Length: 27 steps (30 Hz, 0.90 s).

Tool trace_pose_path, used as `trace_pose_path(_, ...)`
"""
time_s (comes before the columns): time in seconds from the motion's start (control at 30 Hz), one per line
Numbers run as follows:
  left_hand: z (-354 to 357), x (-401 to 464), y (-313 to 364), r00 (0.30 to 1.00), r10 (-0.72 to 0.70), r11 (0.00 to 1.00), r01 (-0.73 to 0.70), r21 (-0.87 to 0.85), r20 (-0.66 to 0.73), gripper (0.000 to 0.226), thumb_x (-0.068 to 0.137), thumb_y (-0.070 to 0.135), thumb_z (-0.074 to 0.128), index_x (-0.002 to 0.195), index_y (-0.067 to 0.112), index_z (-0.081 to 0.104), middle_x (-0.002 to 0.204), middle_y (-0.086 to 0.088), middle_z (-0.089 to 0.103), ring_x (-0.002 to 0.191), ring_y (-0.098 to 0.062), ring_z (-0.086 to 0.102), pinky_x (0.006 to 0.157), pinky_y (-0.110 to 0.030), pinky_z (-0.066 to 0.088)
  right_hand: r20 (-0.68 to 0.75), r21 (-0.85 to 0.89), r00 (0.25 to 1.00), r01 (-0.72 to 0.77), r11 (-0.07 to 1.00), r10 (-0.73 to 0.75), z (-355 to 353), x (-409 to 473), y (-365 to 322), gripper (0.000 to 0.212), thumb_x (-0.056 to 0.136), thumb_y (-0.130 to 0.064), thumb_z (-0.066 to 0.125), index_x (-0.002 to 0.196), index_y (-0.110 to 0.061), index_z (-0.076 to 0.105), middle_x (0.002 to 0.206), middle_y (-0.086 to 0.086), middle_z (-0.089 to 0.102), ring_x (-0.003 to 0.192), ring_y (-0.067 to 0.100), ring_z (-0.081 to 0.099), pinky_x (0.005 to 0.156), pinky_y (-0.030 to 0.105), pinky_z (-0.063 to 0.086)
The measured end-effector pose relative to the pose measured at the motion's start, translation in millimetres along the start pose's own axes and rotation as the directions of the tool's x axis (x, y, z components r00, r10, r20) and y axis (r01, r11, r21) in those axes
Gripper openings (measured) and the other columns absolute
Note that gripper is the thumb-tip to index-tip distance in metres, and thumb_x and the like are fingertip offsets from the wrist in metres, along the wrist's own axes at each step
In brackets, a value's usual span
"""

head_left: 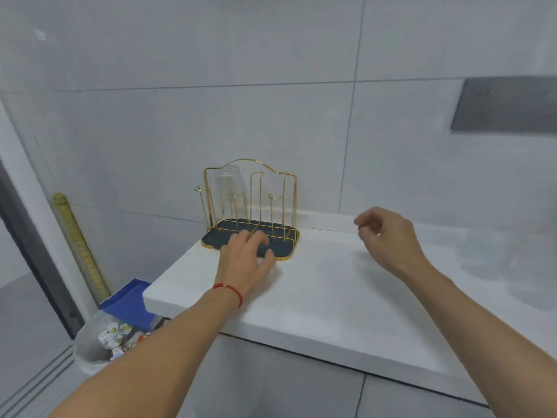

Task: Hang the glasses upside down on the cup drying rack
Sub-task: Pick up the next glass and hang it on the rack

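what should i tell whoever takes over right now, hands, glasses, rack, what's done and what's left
Left hand: empty, fingers spread on the front edge of the rack's dark tray.
Right hand: empty, loosely curled above the white counter, to the right of the rack.
Gold wire cup drying rack: at the counter's back left, by the tiled wall.
Done: one clear glass hangs upside down on a rear left peg.
Left: other pegs are bare; no further glasses are in view, so find them first.

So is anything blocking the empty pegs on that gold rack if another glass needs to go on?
Nothing visible blocks them. One clear glass hangs upside down at the gold drying rack's back left; the other pegs stand bare. The left hand only rests on the dark tray's front edge, below them.
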<state>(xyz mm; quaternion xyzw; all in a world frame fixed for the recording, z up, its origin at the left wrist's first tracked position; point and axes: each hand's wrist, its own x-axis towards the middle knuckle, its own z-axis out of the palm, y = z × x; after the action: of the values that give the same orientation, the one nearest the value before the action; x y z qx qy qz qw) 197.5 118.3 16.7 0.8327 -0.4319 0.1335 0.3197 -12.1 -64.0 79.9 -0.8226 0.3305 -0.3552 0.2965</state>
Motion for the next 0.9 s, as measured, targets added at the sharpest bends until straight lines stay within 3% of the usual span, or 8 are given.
trace_pose_path(0.1, 28.2, -6.4, 73.5, 0.989, 0.132, 0.989, -0.127, -0.082, 0.069, 0.022, 0.087, 0.029, 0.063, 0.108, 0.021, 0.064, 0.108, -0.003, 0.060, 0.106, -0.027, 0.052, 0.085, -0.040, 0.038, -0.104, -0.005, 0.985, -0.136, 0.991, 0.135, -31.5, -47.7, 43.4, 0.026, 0.092, -0.010, 0.055, 0.106, -0.021, 0.073, 0.094, -0.003, 0.073, 0.090, 0.020, 0.069, 0.083, 0.038, 0.058)
trace_pose_path(0.2, 61.3, -28.0, 158.6, 0.947, 0.277, 0.947, -0.242, -0.211, 0.161, 0.028, 0.087, 0.029, 0.062, 0.115, 0.023, 0.062, 0.120, -0.003, 0.058, 0.115, -0.026, 0.048, 0.088, -0.037, 0.035, -0.323, -0.072, 0.936, -0.173, 0.982, 0.141, -70.0, -83.5, 81.6, 0.024, 0.092, -0.009, 0.060, 0.110, -0.017, 0.072, 0.109, -0.001, 0.072, 0.111, 0.020, 0.061, 0.090, 0.034, 0.050)
trace_pose_path(0.33, 96.1, -54.7, 235.7, 0.848, 0.432, 0.897, -0.370, -0.243, 0.307, 0.033, 0.088, 0.033, 0.058, 0.120, 0.025, 0.060, 0.127, -0.001, 0.055, 0.123, -0.023, 0.041, 0.090, -0.034, 0.031, -0.629, -0.153, 0.775, -0.209, 0.966, 0.068, -127.0, -116.5, 117.0, 0.023, 0.087, -0.007, 0.065, 0.107, -0.018, 0.071, 0.117, 0.003, 0.063, 0.121, 0.026, 0.050, 0.094, 0.025, 0.030)
trace_pose_path(0.47, 109.7, -67.8, 255.6, 0.808, 0.510, 0.857, -0.447, -0.258, 0.294, 0.033, 0.093, 0.034, 0.055, 0.123, 0.022, 0.060, 0.129, -0.001, 0.057, 0.128, -0.023, 0.040, 0.099, -0.036, 0.035, -0.785, -0.253, 0.619, -0.338, 0.907, 0.012, -156.2, -135.4, 137.8, 0.035, 0.083, -0.009, 0.072, 0.117, -0.015, 0.066, 0.137, 0.014, 0.052, 0.137, 0.034, 0.038, 0.107, 0.045, 0.030)
trace_pose_path(0.57, 114.8, -71.9, 253.6, 0.825, 0.499, 0.855, -0.420, -0.305, 0.263, 0.033, 0.096, 0.035, 0.053, 0.123, 0.019, 0.060, 0.127, -0.001, 0.057, 0.128, -0.022, 0.038, 0.102, -0.035, 0.035, -0.844, -0.222, 0.535, -0.392, 0.893, 0.025, -162.2, -140.4, 148.5, 0.057, 0.081, -0.010, 0.077, 0.134, -0.013, 0.055, 0.151, 0.018, 0.041, 0.144, 0.039, 0.035, 0.116, 0.055, 0.031)
trace_pose_path(0.7, 114.4, -69.4, 250.6, 0.834, 0.488, 0.850, -0.389, -0.355, 0.257, 0.032, 0.094, 0.035, 0.055, 0.121, 0.018, 0.059, 0.124, -0.001, 0.057, 0.126, -0.022, 0.038, 0.103, -0.039, 0.039, -0.861, -0.032, 0.485, -0.352, 0.935, 0.153, -167.8, -134.0, 157.1, 0.097, 0.081, -0.008, 0.083, 0.159, -0.008, 0.024, 0.166, 0.021, 0.020, 0.153, 0.037, 0.023, 0.127, 0.046, 0.021)
trace_pose_path(0.83, 115.4, -70.2, 250.0, 0.838, 0.480, 0.852, -0.374, -0.366, 0.260, 0.032, 0.094, 0.036, 0.054, 0.121, 0.018, 0.058, 0.122, 0.000, 0.057, 0.125, -0.022, 0.039, 0.102, -0.039, 0.039, -0.834, 0.182, 0.416, -0.410, 0.894, 0.361, -170.3, -133.7, 169.9, 0.097, 0.088, -0.018, 0.079, 0.161, -0.007, 0.017, 0.167, 0.015, 0.031, 0.151, 0.037, 0.036, 0.121, 0.056, 0.033)
trace_pose_path(0.9, 115.6, -69.6, 249.9, 0.847, 0.471, 0.850, -0.362, -0.383, 0.245, 0.031, 0.094, 0.036, 0.054, 0.119, 0.019, 0.059, 0.120, 0.000, 0.058, 0.123, -0.022, 0.040, 0.101, -0.039, 0.040, -0.813, 0.185, 0.443, -0.418, 0.889, 0.378, -174.8, -136.9, 175.3, 0.093, 0.086, -0.023, 0.080, 0.158, -0.007, 0.024, 0.162, 0.014, 0.038, 0.146, 0.038, 0.042, 0.119, 0.056, 0.036)
